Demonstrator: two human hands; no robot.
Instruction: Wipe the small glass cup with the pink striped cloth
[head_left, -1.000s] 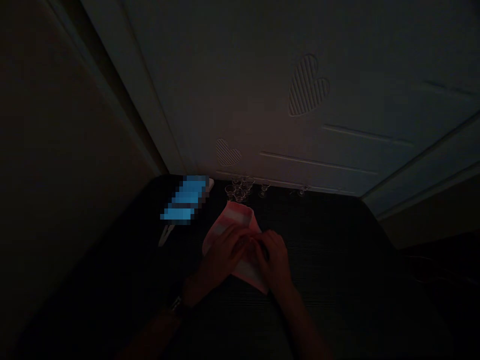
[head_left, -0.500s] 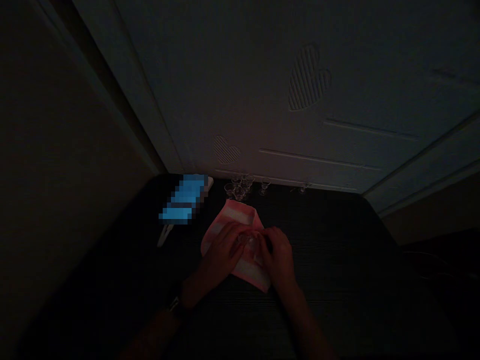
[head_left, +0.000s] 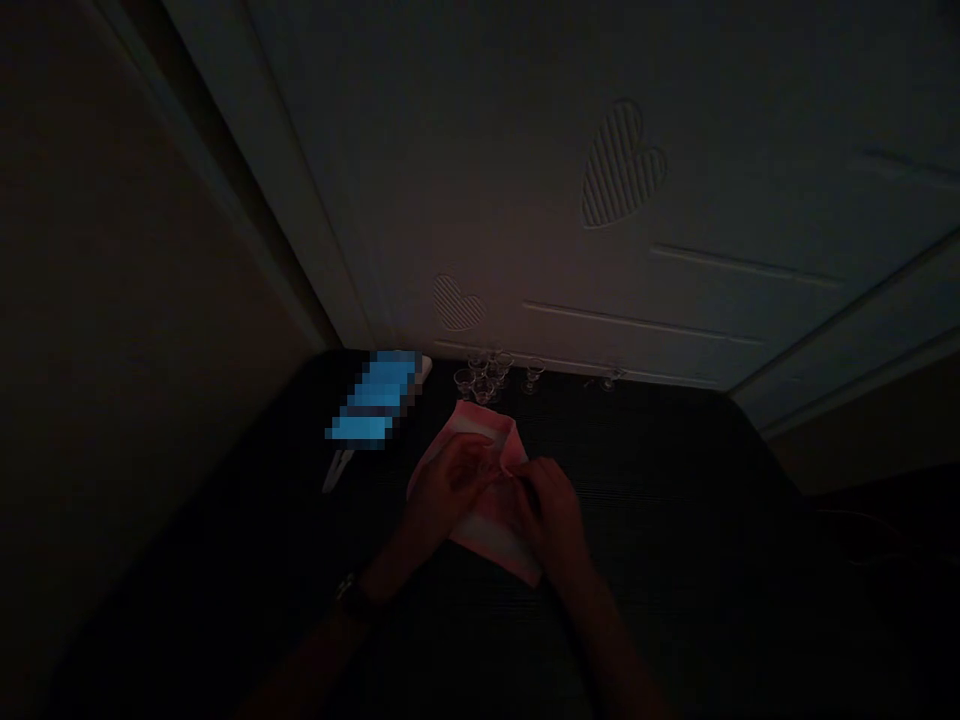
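In dim light, a pink-and-white striped cloth (head_left: 491,545) lies on the dark table, under and between my hands. My left hand (head_left: 439,495) is closed around a small clear glass (head_left: 486,470), mostly hidden by the fingers. From the other side, my right hand (head_left: 555,510) pinches a bit of the cloth close to the glass. Both hands almost meet over the middle of the cloth. Just beyond its far edge stands a cluster of small stemmed glasses (head_left: 485,385), with a single stemmed glass (head_left: 533,376) to their right.
Farther right, another small glass item (head_left: 611,378) sits near the wall. A lit phone (head_left: 375,400), its screen blurred out, rests on a white stand (head_left: 339,468) at the left. A pale panel (head_left: 525,200) with raised hearts borders the back of the dark table (head_left: 675,520).
My left fingers have shifted around the small glass, and my right fingertips have drawn up the cloth beside it. The view has moved slightly; the other glasses and the phone stay put.
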